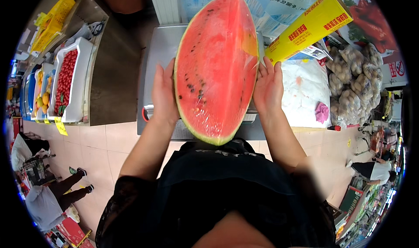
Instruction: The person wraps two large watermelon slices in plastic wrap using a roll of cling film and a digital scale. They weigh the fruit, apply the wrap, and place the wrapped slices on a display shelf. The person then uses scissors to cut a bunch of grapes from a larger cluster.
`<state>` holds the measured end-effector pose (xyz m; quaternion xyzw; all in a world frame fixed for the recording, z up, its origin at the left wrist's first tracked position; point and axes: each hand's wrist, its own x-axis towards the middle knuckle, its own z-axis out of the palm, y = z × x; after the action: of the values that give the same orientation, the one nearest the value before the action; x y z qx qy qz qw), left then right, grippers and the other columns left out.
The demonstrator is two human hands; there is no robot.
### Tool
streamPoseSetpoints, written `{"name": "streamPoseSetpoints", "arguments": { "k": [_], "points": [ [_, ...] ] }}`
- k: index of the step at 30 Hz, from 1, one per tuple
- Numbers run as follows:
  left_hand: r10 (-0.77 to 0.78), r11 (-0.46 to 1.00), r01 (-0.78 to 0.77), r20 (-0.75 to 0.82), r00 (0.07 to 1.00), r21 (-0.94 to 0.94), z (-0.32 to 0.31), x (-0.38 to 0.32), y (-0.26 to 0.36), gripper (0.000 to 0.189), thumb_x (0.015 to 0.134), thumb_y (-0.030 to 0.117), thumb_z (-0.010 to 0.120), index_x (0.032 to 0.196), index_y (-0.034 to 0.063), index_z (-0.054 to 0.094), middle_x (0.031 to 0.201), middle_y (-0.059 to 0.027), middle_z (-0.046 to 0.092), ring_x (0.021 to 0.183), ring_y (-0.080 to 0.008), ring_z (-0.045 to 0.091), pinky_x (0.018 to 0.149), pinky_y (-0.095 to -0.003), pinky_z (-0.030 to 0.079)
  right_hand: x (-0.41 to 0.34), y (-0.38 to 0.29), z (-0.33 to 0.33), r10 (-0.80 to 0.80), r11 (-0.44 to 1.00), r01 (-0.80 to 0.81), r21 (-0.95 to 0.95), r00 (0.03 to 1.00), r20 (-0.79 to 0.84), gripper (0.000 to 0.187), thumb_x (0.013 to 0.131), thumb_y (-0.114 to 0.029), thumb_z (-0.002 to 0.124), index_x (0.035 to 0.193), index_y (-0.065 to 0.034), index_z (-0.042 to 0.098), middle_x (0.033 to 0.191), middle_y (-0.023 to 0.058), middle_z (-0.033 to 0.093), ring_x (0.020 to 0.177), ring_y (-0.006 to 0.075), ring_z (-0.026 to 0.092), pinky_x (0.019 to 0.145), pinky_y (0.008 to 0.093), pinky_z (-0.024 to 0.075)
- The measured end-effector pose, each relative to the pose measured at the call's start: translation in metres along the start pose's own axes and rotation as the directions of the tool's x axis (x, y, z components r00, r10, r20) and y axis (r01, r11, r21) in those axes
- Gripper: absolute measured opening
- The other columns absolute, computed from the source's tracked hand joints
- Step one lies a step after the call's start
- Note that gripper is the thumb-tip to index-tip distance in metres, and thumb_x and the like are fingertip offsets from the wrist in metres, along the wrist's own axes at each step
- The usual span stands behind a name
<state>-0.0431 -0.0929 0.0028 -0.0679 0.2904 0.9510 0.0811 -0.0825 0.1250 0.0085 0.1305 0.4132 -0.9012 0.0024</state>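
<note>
Between my two hands is a large cut piece of watermelon (209, 71), red flesh up, with a ridge running lengthwise and dark seeds. Glossy clear film covers its flesh. My left hand (164, 94) grips the rind along the left side. On the opposite side my right hand (269, 86) presses against the rind, fingers spread upward. Beneath the fruit lies a grey metal weighing scale (162, 48), mostly covered by the melon. The undersides of both hands and of the melon are hidden.
A yellow cardboard roll tube (306, 27) slants at the back right. Below it lies a stained white cloth (296, 91) with a pink crumpled scrap (322, 113). Bagged potatoes (355, 81) are farther right. Left stands a white crate of small red fruit (76, 107). People (45, 202) are in the aisles.
</note>
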Motion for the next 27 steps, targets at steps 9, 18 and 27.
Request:
{"name": "streamPoseSetpoints", "arguments": {
  "k": [9, 18, 27],
  "points": [
    [0.318, 0.939, -0.250, -0.328, 0.889, 0.235, 0.019, -0.104, -0.037, 0.063, 0.096, 0.042, 0.029, 0.137, -0.0053, 0.023, 0.138, -0.0153, 0.032, 0.128, -0.0243, 0.033, 0.106, -0.0348, 0.024, -0.025, 0.000, -0.037, -0.066, 0.984, 0.073, -0.162, 0.997, 0.046, 0.053, 0.095, -0.036, 0.039, 0.130, 0.0032, 0.032, 0.124, 0.0207, 0.044, 0.116, 0.0271, 0.044, 0.100, 0.0376, 0.0328],
    [-0.060, 0.985, 0.021, -0.219, 0.974, -0.174, 0.032, -0.108, -0.057, 0.034, 0.090, 0.012, 0.036, 0.111, -0.0138, 0.042, 0.119, -0.0271, 0.047, 0.115, -0.0330, 0.048, 0.099, -0.0386, 0.041, -0.089, -0.011, -0.074, 0.012, 0.963, 0.030, -0.266, 0.988, 0.154, 0.033, 0.094, -0.020, 0.044, 0.118, 0.0021, 0.044, 0.106, 0.0157, 0.057, 0.091, 0.0204, 0.058, 0.081, 0.0312, 0.0464],
    [-0.225, 0.781, 0.199, -0.030, 0.974, 0.592, 0.037, -0.084, -0.043, 0.033, 0.087, 0.006, 0.042, 0.115, -0.0101, 0.048, 0.104, -0.0217, 0.060, 0.094, -0.0265, 0.062, 0.081, -0.0314, 0.049, -0.103, 0.014, -0.056, -0.097, 0.248, 0.406, -0.879, 0.914, 0.394, 0.029, 0.081, -0.008, 0.051, 0.107, 0.0051, 0.049, 0.092, 0.0183, 0.062, 0.079, 0.0285, 0.062, 0.070, 0.0354, 0.0487]
  ]
}}
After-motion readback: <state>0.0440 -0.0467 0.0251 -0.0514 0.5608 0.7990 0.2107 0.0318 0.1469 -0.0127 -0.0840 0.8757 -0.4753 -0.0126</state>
